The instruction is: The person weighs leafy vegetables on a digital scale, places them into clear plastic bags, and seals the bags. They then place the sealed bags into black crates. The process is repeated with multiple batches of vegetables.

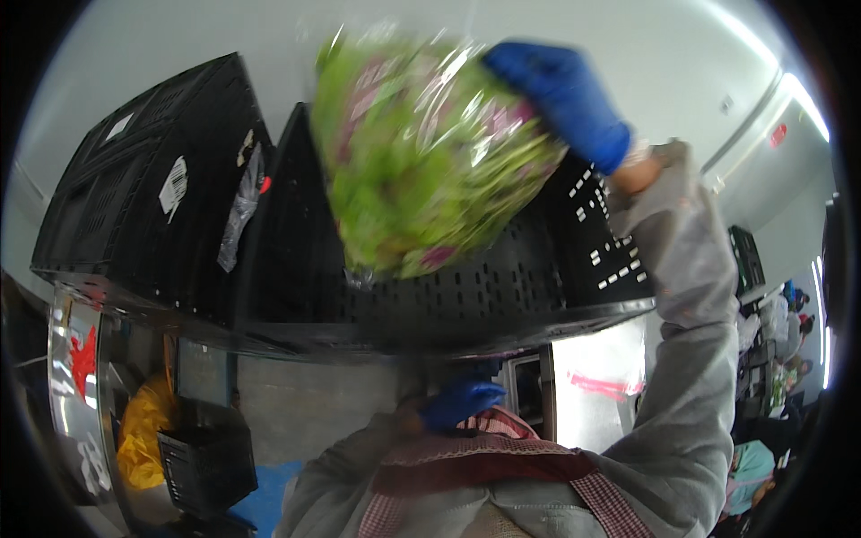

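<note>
My right hand [562,101], in a blue glove, grips the upper right edge of a clear plastic bag of leafy greens [417,161]. The leaves are green with purple parts, and the bag is blurred. Bag and hand are raised over a black perforated plastic crate [457,289], whose floor and right wall show behind. My left hand [464,402], also blue-gloved, is low by my checked apron, below the crate's near edge; it is blurred, with nothing visible in it.
Black crates [141,188] bearing labels stand at the left. Lower left are a yellow plastic bag [144,430] and another black crate [208,464]. A shiny metal surface [595,383] lies right of my left hand. People [750,474] are at the far right.
</note>
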`<state>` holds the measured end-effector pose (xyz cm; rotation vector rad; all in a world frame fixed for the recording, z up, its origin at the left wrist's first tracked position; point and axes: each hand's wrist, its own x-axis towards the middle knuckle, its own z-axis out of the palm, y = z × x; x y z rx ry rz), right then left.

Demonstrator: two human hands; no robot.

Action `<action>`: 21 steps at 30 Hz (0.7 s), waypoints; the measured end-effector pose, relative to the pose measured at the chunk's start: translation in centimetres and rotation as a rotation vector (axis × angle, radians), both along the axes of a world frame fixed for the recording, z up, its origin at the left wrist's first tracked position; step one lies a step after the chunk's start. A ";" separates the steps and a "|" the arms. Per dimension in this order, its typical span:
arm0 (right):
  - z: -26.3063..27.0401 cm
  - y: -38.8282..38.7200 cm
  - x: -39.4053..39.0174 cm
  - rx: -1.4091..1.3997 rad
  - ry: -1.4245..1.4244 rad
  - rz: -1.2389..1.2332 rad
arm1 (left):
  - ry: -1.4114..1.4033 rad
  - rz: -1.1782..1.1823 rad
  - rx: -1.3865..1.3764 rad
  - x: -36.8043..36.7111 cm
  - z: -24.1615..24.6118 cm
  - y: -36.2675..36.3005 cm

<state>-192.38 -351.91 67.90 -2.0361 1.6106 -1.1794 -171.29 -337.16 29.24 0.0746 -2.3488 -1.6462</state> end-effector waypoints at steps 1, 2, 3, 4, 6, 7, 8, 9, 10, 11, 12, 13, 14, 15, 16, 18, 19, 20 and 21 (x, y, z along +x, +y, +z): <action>-2.0 -2.7 1.3 0.050 0.005 0.185 | -0.077 0.058 0.158 1.2 -0.4 -0.4; -3.5 -5.1 2.0 0.052 0.183 0.202 | -0.148 0.094 0.316 1.9 -0.8 -0.6; -4.8 -7.7 3.2 0.126 0.226 0.241 | -0.229 0.143 0.477 2.9 -1.1 -0.8; -6.5 -10.2 4.1 0.257 0.241 0.221 | -0.193 0.182 0.582 3.6 -2.0 -1.2; -12.1 -16.1 4.3 0.327 0.316 0.221 | -0.161 0.239 0.551 4.3 -1.9 -2.0; -16.1 -19.0 3.3 0.335 0.354 0.206 | -0.143 0.260 0.537 4.4 -1.7 -2.3; -19.0 -20.7 3.1 0.201 0.700 0.114 | -0.135 0.271 0.569 4.5 -1.8 -2.7; -20.0 -21.3 3.2 0.300 0.789 0.059 | -0.131 0.284 0.602 4.7 -1.9 -3.0; -20.4 -21.4 3.6 0.237 0.763 0.068 | -0.128 0.301 0.638 5.0 -2.0 -3.1; -20.8 -21.4 3.6 0.176 0.737 0.071 | -0.102 0.339 0.661 5.3 -2.5 -3.0; -21.2 -20.9 3.3 0.139 0.619 0.175 | -0.077 0.373 0.685 5.6 -3.5 -2.9; -20.3 -18.9 4.5 0.108 0.490 0.282 | -0.060 0.413 0.715 5.9 -4.2 -2.6; -19.7 -16.6 5.2 0.077 0.358 0.366 | -0.078 0.390 0.713 6.2 -4.5 -2.7; -19.7 -14.8 5.8 -0.064 0.583 0.384 | -0.093 0.373 0.707 6.2 -4.6 -3.0; -21.1 -13.2 6.3 -0.172 0.603 0.533 | -0.105 0.361 0.696 6.1 -4.9 -3.3; -22.3 -8.0 8.6 -0.039 0.889 0.559 | -0.162 0.344 0.499 5.7 -6.3 -3.1; -23.4 -7.9 8.0 -0.106 0.918 0.553 | -0.194 0.313 0.388 5.3 -6.9 -3.2; -25.5 -8.1 7.3 -0.164 0.947 0.538 | -0.159 0.288 0.346 4.7 -7.3 -3.3; -26.8 -8.3 7.3 -0.219 0.973 0.523 | -0.127 0.262 0.307 4.5 -7.5 -3.2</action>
